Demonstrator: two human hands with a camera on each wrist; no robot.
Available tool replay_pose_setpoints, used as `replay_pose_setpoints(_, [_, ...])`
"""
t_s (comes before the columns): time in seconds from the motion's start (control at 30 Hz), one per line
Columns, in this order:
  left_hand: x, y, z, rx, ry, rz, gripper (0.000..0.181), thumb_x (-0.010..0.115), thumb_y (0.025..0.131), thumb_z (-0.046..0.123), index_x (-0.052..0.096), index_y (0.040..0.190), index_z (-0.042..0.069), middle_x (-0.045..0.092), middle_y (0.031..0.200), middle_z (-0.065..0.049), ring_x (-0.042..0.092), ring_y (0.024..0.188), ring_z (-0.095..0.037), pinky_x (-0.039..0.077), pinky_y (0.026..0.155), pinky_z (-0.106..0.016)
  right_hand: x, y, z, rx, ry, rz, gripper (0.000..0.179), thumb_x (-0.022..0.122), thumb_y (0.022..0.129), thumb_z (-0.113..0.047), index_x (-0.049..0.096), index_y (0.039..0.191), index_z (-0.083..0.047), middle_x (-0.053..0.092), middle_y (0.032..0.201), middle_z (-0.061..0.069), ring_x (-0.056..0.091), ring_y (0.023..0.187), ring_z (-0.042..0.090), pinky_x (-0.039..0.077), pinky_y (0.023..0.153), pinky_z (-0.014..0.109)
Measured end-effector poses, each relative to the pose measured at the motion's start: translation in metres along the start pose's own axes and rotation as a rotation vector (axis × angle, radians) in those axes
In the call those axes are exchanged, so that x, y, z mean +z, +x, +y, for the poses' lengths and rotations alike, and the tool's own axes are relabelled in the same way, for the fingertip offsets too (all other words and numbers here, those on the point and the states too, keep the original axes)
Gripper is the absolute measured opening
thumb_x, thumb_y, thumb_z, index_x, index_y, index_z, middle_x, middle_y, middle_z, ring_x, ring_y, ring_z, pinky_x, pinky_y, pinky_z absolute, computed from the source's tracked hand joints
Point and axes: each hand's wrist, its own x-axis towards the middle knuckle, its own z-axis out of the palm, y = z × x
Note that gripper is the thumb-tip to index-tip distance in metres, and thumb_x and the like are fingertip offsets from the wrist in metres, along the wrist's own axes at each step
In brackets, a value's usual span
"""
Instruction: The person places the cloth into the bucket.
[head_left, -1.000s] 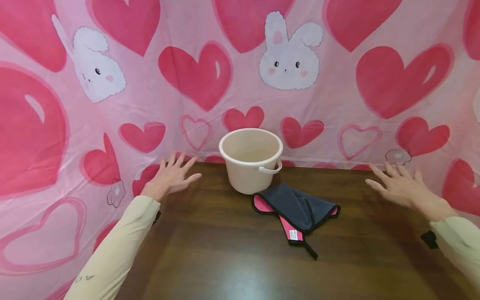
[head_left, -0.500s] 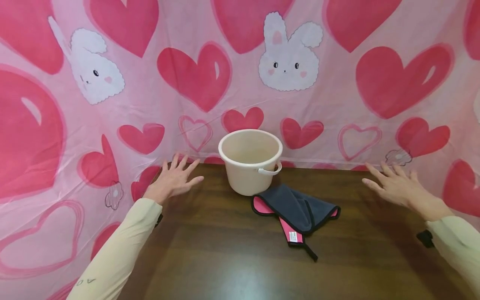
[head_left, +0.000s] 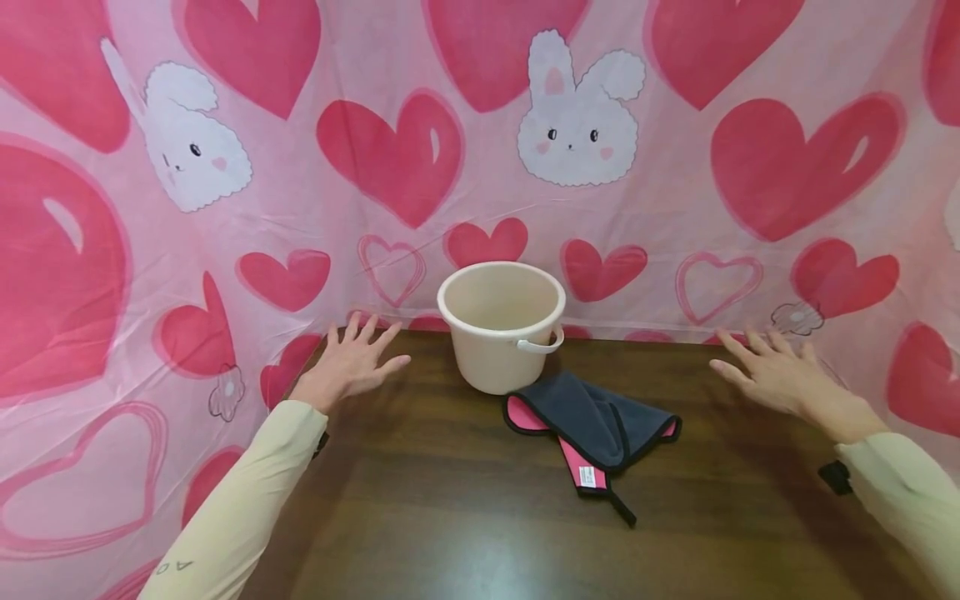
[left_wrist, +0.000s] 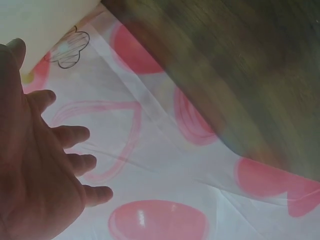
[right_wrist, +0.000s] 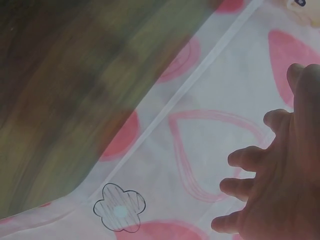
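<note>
A cream bucket [head_left: 495,358] stands upright at the back of the table, its white handle [head_left: 542,343] hanging on the right side. In front of it, touching or nearly touching its base, lies a crumpled dark grey cloth [head_left: 592,421] with pink underside, black edging and a black loop. To the left of the bucket my left hand [head_left: 348,367] is held above the table with fingers spread, holding nothing. My right hand [head_left: 787,383] hovers over the right side, fingers spread and holding nothing. Both wrist views show bare fingers with nothing in them.
A brown wooden table [head_left: 450,517] spreads beneath the hands. Pink fabric [head_left: 660,200] printed with hearts and rabbits hangs along its back and left and right sides. In the left wrist view, part of a pale surface [left_wrist: 40,25] shows at the top left.
My right hand has drifted slightly left, toward the middle. My left hand has shifted a little to the right. The bucket and cloth stay in place.
</note>
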Motion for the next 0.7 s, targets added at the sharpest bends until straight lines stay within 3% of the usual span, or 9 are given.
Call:
replay_pose_setpoints(0.3, [0.002, 0.002, 0.012, 0.006, -0.038, -0.012, 0.074, 0.034, 0.096, 0.066, 0.023, 0.157, 0.026, 0.02, 0.161, -0.023, 0.006, 0.149, -0.05, 0.007, 0.112, -0.075, 0.002, 0.001, -0.014, -0.03, -0.014, -0.002, 0.082, 0.027, 0.096, -0.07, 0.014, 0.158, -0.017, 0.023, 0.153, 0.034, 0.016, 0.137, 0.058, 0.009, 0.097, 0.082])
replay_pose_setpoints(0.5, [0.003, 0.002, 0.018, -0.026, -0.107, -0.021, 0.074, 0.031, 0.097, 0.067, 0.022, 0.157, 0.026, 0.018, 0.162, -0.023, 0.005, 0.149, -0.049, 0.007, 0.112, -0.075, 0.004, 0.003, -0.026, -0.072, 0.015, 0.025, 0.08, 0.03, 0.097, -0.067, 0.016, 0.158, -0.018, 0.027, 0.152, 0.034, 0.019, 0.137, 0.057, 0.01, 0.098, 0.083])
replay_pose_setpoints(0.7, [0.002, 0.007, 0.024, -0.071, -0.184, 0.015, 0.074, 0.033, 0.098, 0.063, 0.021, 0.157, 0.02, 0.018, 0.161, -0.024, 0.007, 0.149, -0.048, 0.008, 0.114, -0.072, 0.006, 0.011, -0.042, -0.131, 0.019, 0.068, 0.077, 0.035, 0.099, -0.062, 0.024, 0.156, -0.012, 0.033, 0.15, 0.033, 0.026, 0.137, 0.054, 0.022, 0.102, 0.077])
